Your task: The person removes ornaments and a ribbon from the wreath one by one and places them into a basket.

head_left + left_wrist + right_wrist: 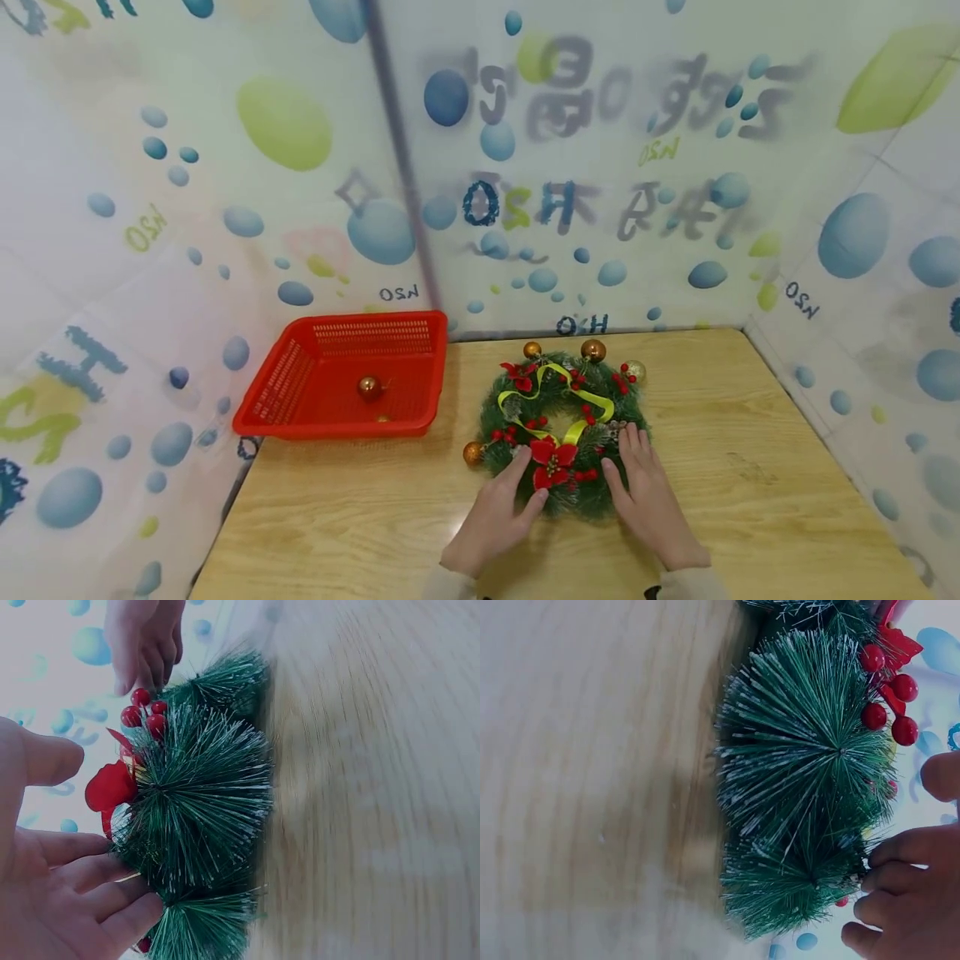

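A green Christmas wreath (585, 502) lies flat on the table, trimmed with a yellow ribbon (602, 403), red berries and a red poinsettia (551, 463) at its near side. Orange-gold baubles (472, 453) and a pale gold bauble (636, 371) sit around its outer edge. My left hand (495, 518) rests on the near-left part, thumb and fingers spread; in the left wrist view its fingertips reach the bristles (202, 802). On the near-right part rests my right hand (651, 502), fingers extended. The right wrist view shows those fingers (904, 847) loosely bent at the wreath's top.
A red plastic basket (337, 431) stands to the left on the wooden table (750, 467). Inside it lie a shiny copper bauble (369, 387) and a small gold piece partly hidden by the rim. Printed white curtains (525, 283) enclose the table at the back and sides.
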Action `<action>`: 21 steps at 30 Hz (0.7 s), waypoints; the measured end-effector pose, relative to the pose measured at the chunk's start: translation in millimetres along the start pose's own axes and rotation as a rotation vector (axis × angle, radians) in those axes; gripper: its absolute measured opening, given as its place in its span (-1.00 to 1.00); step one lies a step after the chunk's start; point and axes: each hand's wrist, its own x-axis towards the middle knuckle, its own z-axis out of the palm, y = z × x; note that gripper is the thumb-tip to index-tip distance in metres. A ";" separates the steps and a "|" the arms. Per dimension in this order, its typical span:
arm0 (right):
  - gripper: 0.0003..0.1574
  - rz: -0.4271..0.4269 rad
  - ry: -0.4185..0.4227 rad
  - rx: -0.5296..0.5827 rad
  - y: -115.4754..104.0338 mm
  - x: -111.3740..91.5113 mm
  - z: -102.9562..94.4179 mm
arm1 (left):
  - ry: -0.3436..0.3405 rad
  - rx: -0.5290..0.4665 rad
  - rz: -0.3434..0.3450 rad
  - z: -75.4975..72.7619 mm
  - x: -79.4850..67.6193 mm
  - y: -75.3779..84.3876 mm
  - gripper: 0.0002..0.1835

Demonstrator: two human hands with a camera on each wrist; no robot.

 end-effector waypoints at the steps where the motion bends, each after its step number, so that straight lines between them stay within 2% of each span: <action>1: -0.13 -0.001 0.001 -0.002 1.2 1.4 -0.4 | -0.005 -0.001 0.000 0.7 -0.6 1.2 -0.26; 11: -0.12 0.004 -0.005 -0.015 5.6 11.5 -4.3 | 0.001 -0.018 -0.009 7.5 -5.3 9.0 -0.29; 17: -0.14 -0.006 0.001 -0.020 6.4 12.0 -5.1 | -0.003 -0.005 0.002 8.6 -6.9 10.8 -0.29; 21: -0.15 -0.018 0.016 -0.024 5.8 9.7 -4.1 | -0.001 -0.037 -0.003 8.8 -8.6 9.9 -0.29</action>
